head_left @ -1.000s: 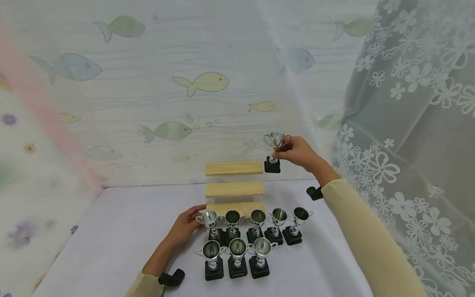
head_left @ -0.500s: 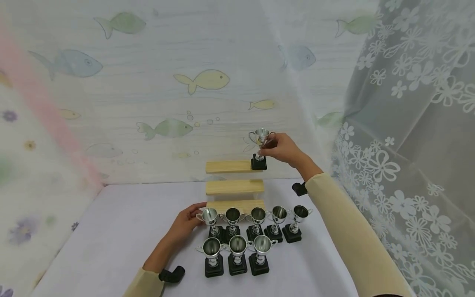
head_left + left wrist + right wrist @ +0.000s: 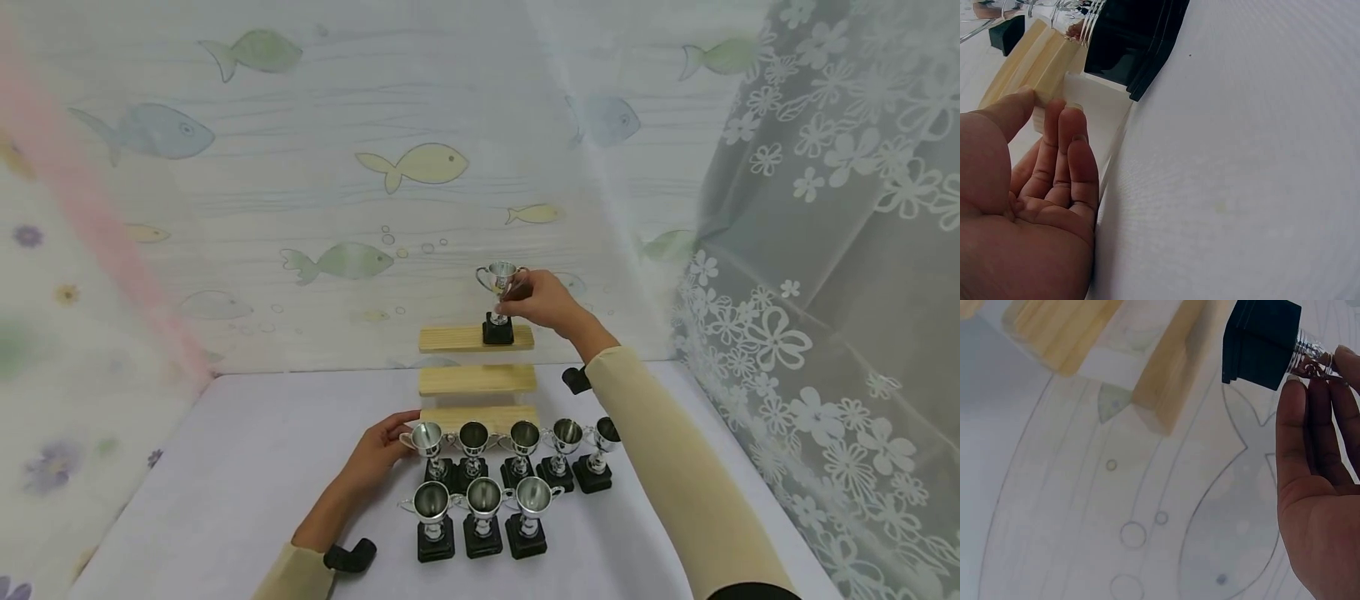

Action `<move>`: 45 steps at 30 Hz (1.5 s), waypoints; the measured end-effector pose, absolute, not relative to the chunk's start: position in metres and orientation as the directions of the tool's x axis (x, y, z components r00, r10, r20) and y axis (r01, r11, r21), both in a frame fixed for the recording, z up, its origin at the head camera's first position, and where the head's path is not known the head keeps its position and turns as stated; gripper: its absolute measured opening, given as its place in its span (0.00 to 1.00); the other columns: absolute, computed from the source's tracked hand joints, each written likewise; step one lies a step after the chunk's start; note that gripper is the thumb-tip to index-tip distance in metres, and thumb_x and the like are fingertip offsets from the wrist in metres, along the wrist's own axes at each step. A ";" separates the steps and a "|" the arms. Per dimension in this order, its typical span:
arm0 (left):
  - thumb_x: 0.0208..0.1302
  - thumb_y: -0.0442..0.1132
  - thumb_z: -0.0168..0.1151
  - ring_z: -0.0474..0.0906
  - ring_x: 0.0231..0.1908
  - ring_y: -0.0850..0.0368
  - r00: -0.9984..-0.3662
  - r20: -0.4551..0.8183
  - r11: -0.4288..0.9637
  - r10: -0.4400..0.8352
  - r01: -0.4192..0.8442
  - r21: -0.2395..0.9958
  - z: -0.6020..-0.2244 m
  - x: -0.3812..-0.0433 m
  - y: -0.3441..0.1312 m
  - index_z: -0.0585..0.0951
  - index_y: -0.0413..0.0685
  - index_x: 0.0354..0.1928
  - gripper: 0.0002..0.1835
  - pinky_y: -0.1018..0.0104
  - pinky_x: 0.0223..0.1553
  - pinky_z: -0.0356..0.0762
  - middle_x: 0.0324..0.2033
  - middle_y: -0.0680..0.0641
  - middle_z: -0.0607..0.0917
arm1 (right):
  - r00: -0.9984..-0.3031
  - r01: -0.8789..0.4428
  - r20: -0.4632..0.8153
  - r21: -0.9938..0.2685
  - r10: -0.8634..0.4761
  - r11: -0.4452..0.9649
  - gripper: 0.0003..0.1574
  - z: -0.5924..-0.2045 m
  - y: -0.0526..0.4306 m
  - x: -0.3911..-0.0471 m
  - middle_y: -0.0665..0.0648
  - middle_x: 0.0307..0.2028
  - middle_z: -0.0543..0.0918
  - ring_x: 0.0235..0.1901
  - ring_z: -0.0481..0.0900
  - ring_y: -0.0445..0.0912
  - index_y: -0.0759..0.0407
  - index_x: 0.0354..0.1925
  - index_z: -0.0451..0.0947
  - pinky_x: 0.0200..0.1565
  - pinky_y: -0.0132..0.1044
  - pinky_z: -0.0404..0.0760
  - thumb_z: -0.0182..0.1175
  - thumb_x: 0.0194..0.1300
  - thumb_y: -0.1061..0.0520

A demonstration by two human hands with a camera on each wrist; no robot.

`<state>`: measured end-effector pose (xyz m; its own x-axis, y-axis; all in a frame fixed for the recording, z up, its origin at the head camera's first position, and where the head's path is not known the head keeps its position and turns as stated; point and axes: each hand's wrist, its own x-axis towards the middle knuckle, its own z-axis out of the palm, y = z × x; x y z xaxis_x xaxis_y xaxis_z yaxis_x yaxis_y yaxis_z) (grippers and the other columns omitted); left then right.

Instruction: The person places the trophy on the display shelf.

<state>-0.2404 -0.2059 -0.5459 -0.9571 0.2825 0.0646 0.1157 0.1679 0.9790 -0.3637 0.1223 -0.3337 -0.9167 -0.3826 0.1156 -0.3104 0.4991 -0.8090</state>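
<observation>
My right hand (image 3: 551, 302) pinches a small silver trophy cup (image 3: 498, 330) by its stem, upright. Its black base overlaps the top plank of a three-step wooden display stand (image 3: 447, 339) in the head view. A gap shows between base (image 3: 1263, 344) and plank (image 3: 1175, 381) in the right wrist view. My left hand (image 3: 375, 454) holds the left end of the lowest plank (image 3: 1047, 65), thumb on one side and fingertips on the other. In front of the stand, several more trophies (image 3: 482, 533) stand upright in two rows on black square bases.
A white cloth (image 3: 232, 467) covers the table. Behind it hangs a fish-print curtain (image 3: 322, 200), and at the right a lace flower curtain (image 3: 817, 333). The trophy (image 3: 592, 473) at the right end of the back row lies close under my right sleeve (image 3: 675, 467).
My right hand has carried the trophy left, from beside the top plank's right end to over that plank. My left hand stays on the stand's lowest plank.
</observation>
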 end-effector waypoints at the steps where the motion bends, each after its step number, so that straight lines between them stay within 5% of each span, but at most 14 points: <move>1: 0.76 0.29 0.59 0.86 0.42 0.61 -0.957 0.062 0.166 0.282 0.112 0.980 -0.546 -0.240 -0.206 0.70 0.34 0.75 0.28 0.68 0.46 0.84 0.44 0.44 0.88 | -0.916 -0.313 0.119 -0.808 -0.384 0.498 0.13 -0.333 0.120 -0.364 0.63 0.51 0.86 0.55 0.83 0.56 0.60 0.48 0.84 0.56 0.51 0.82 0.72 0.70 0.55; 36: 0.77 0.29 0.59 0.87 0.43 0.60 -0.957 0.068 0.145 0.281 0.112 0.983 -0.546 -0.238 -0.207 0.69 0.32 0.75 0.27 0.63 0.51 0.86 0.45 0.40 0.87 | -0.906 -0.372 0.173 -0.762 -0.386 0.530 0.10 -0.332 0.045 -0.367 0.57 0.42 0.87 0.45 0.83 0.51 0.60 0.43 0.85 0.53 0.47 0.82 0.73 0.69 0.55; 45: 0.77 0.29 0.59 0.87 0.43 0.59 -0.963 0.053 0.163 0.266 0.099 0.982 -0.549 -0.239 -0.205 0.70 0.34 0.74 0.27 0.64 0.50 0.86 0.45 0.41 0.88 | -0.919 -0.335 0.150 -0.784 -0.365 0.522 0.11 -0.340 0.033 -0.366 0.59 0.46 0.87 0.50 0.83 0.53 0.61 0.46 0.85 0.56 0.47 0.82 0.72 0.70 0.56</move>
